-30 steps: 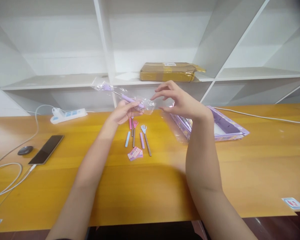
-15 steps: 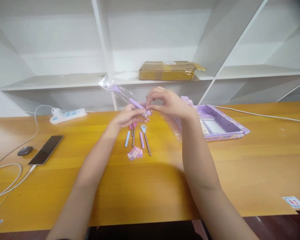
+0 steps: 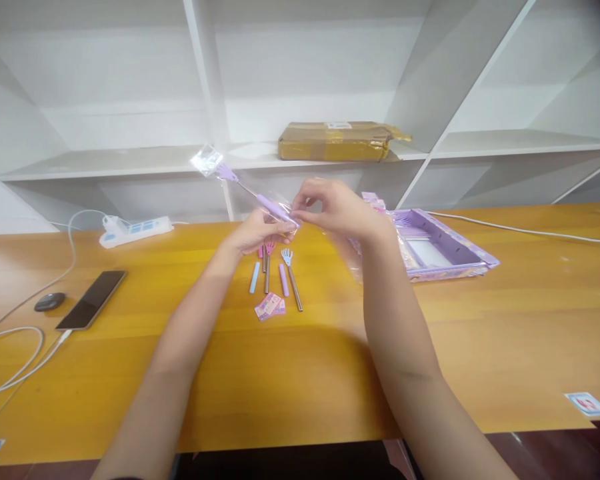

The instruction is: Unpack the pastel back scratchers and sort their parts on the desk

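Note:
A purple back scratcher (image 3: 274,206) in a clear plastic bag (image 3: 207,160) is held tilted above the table, its hand-shaped head up to the left. My left hand (image 3: 260,232) is closed around the lower part of its handle. My right hand (image 3: 325,205) pinches the bag at the handle's end, thumb and fingertips together. Below them lie a pink-headed scratcher rod (image 3: 268,270), a blue-headed scratcher rod (image 3: 293,283), a loose blue handle (image 3: 255,277), a loose purple handle (image 3: 284,280) and small pink cards (image 3: 270,307).
An open purple box (image 3: 460,245) with bagged items sits behind my right forearm. A taped cardboard box (image 3: 334,143) rests on the shelf. At left are a phone (image 3: 93,300) on a cable, a black earbud-style case (image 3: 50,302) and a power strip (image 3: 136,231).
My right hand has come left and down and now pinches the bag's end. My left hand has moved slightly right with the scratcher. Things on the table stay put.

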The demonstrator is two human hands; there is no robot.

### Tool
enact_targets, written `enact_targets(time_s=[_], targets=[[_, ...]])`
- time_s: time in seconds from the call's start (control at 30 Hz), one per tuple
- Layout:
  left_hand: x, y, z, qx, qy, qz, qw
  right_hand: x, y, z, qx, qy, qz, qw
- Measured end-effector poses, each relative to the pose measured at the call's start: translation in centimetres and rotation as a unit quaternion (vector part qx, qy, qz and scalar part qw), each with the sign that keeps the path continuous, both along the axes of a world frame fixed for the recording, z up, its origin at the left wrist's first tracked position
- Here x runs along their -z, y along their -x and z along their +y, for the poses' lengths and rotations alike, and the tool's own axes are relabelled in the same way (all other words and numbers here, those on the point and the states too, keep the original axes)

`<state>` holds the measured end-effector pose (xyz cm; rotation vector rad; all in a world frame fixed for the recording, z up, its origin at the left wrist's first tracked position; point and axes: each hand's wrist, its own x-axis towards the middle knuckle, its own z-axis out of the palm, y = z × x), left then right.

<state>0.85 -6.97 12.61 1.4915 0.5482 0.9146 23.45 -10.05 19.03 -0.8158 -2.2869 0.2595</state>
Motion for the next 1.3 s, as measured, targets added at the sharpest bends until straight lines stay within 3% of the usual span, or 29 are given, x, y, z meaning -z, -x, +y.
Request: enact_targets(time_s=[0.27,0.57,0.83,1.03,1.3], targets=[[0.0,0.1,-0.1,0.014,-0.05,0.019,0.998,0.2,-0.3,0.4,0.029,0.028,0.036,0.999],[-0.2,0.2,-0.3,0.011,-0.077,0.034,0.996,-0.2,-0.6,-0.5,0.073,0.153,-0.016,0.985],[-0.2,0.1,-0.4,0.022,-0.079,0.04,0.996,-0.2,0.0,-0.5,0.042,0.17,-0.04,0.984],[0.1,0.0,-0.3,-0.002,-0.078,0.049,0.996,-0.4,0.1,-0.7,0.052,0.144,-0.041,0.987],[-0.3,-0.2,-0.3,-0.011,-0.129,0.078,0.989,-0.5,0.2,-0.7,0.023,0.161,-0.04,0.986]])
